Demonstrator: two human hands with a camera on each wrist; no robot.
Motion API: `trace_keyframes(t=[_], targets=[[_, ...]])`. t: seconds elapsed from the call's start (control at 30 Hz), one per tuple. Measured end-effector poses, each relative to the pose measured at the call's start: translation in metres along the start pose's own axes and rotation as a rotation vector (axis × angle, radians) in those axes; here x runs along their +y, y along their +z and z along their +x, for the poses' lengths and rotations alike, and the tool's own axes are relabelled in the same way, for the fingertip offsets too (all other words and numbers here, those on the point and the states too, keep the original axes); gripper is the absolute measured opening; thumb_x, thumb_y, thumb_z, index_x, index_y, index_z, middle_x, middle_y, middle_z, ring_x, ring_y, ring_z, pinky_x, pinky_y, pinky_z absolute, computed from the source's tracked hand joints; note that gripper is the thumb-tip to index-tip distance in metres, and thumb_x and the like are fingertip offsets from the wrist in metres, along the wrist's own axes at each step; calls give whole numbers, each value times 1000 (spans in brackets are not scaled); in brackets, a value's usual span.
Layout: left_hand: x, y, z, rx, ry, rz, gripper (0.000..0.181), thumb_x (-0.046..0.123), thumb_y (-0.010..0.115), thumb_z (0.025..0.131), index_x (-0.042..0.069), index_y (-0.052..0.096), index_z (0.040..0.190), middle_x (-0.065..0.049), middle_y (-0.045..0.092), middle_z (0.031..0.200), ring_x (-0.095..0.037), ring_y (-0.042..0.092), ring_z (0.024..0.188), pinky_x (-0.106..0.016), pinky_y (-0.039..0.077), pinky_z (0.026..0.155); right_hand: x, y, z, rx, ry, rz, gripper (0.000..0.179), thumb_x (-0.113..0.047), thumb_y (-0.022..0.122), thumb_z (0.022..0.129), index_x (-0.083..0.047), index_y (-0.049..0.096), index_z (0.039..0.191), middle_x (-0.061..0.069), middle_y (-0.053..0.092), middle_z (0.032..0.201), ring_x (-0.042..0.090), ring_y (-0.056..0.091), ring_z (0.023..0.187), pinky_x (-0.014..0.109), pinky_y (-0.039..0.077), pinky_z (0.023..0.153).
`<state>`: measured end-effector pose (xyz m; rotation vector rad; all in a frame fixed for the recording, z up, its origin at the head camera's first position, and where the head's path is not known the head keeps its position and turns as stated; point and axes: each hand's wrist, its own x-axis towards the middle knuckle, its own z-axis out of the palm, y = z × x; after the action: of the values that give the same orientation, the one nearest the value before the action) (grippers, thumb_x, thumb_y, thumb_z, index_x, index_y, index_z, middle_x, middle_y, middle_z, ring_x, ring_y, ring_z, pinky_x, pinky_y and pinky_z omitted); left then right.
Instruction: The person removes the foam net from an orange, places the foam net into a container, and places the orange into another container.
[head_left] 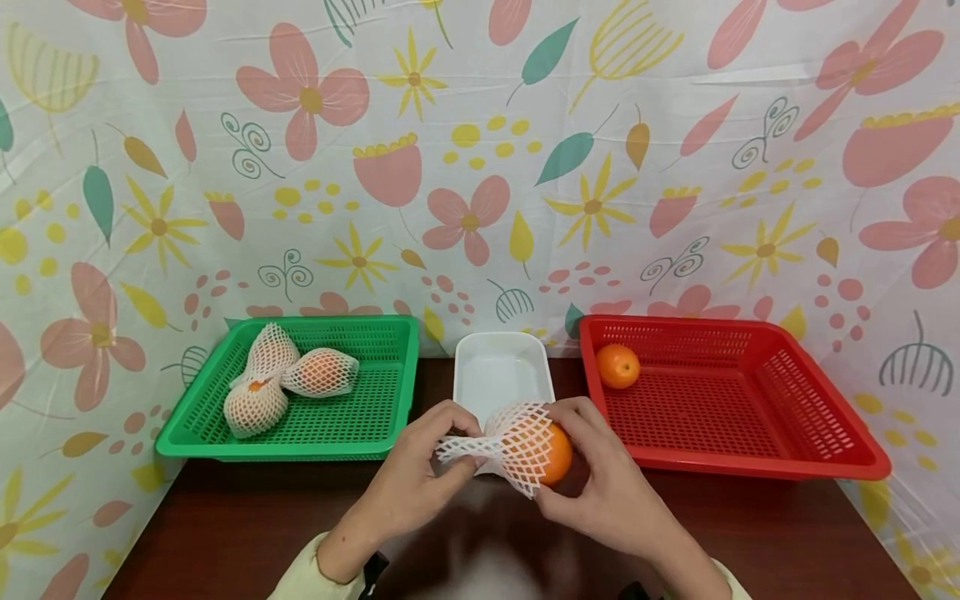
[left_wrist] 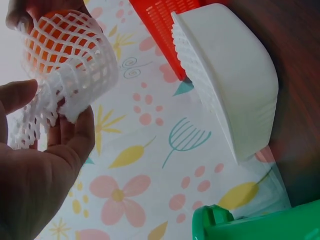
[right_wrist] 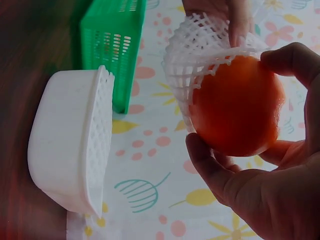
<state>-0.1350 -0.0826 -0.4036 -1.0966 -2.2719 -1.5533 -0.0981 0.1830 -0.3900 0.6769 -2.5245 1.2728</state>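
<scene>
An orange point(head_left: 556, 455) sits partly inside a white foam net sleeve point(head_left: 521, 442), held up in front of the white tub. My left hand point(head_left: 420, 467) pinches the gathered tail of the sleeve between thumb and fingers. On the other side, my right hand point(head_left: 600, 483) grips the orange and the sleeve's open rim, thumb below and fingers above. In the right wrist view the orange's bare side point(right_wrist: 237, 107) faces out, while the net point(right_wrist: 195, 50) covers its far part. The left wrist view shows the net point(left_wrist: 70, 55) stretched over the fruit.
A green basket point(head_left: 300, 450) at left holds several net-wrapped oranges point(head_left: 322, 372). At right, a red basket point(head_left: 750, 458) holds one bare orange point(head_left: 618, 367). Between them stands a white tub point(head_left: 502, 367) on the dark table point(head_left: 247, 533), before a flowered cloth point(head_left: 465, 125).
</scene>
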Motion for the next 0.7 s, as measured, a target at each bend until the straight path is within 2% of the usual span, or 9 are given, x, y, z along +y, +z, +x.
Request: trace_keyframes(t=[0.17, 0.33, 0.53, 0.7], targets=[[-3, -3, 1, 33, -15, 39, 24, 10, 74, 98, 26, 62, 111, 8, 64, 107, -12, 63, 93, -29, 56, 76, 2, -2, 0, -2, 12, -10, 77, -14, 96, 72, -31, 55, 136, -13, 51, 135, 7, 56, 120, 21, 50, 102], [-6, -5, 2, 59, -64, 64, 28, 8, 76, 95, 30, 63, 108, 11, 65, 107, -12, 63, 94, -29, 56, 75, 5, -6, 1, 4, 14, -29, 82, -17, 97, 73, -28, 52, 142, -14, 56, 136, 7, 59, 116, 21, 52, 99], [-13, -6, 3, 84, -82, 67, 32, 4, 75, 93, 30, 63, 107, 12, 67, 108, -12, 63, 87, -29, 56, 68, 7, -11, 0, 18, 63, -19, 82, -19, 96, 76, -25, 51, 144, -15, 60, 132, 9, 62, 111, 26, 55, 95], [-17, -9, 6, 118, -102, 61, 33, 1, 76, 91, 30, 64, 104, 12, 70, 108, -13, 65, 86, -29, 56, 66, 10, -17, 1, 46, 52, -43, 83, -17, 97, 76, -21, 50, 145, -12, 59, 134, 10, 61, 111, 24, 54, 96]])
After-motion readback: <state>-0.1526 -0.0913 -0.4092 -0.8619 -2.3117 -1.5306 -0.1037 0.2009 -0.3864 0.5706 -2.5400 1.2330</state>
